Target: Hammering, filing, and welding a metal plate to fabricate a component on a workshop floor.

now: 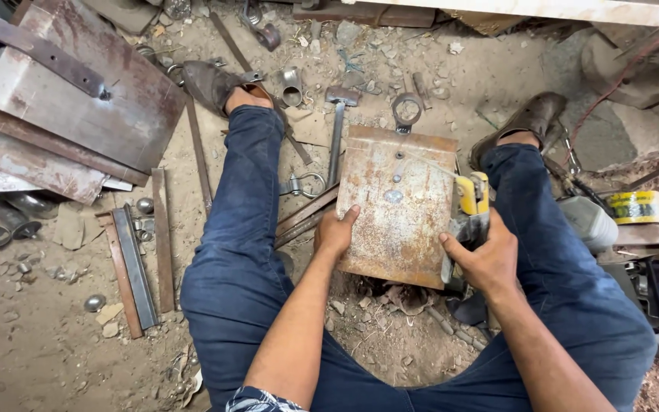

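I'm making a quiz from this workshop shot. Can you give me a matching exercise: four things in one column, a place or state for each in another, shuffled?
Things:
1. rusty plate
2. yellow tool
3. tape roll
4. steel ball

Places:
A. on the dirt at far left
B. at the plate's right edge, by the right hand
C. held between the knees, left hand on its left edge
D. right of the right leg

Pairs: 1-C, 2-B, 3-D, 4-A

Dark blue jeans (245, 252), worn brown shoes (211, 84), patterned short sleeve (257, 400), bare forearms.
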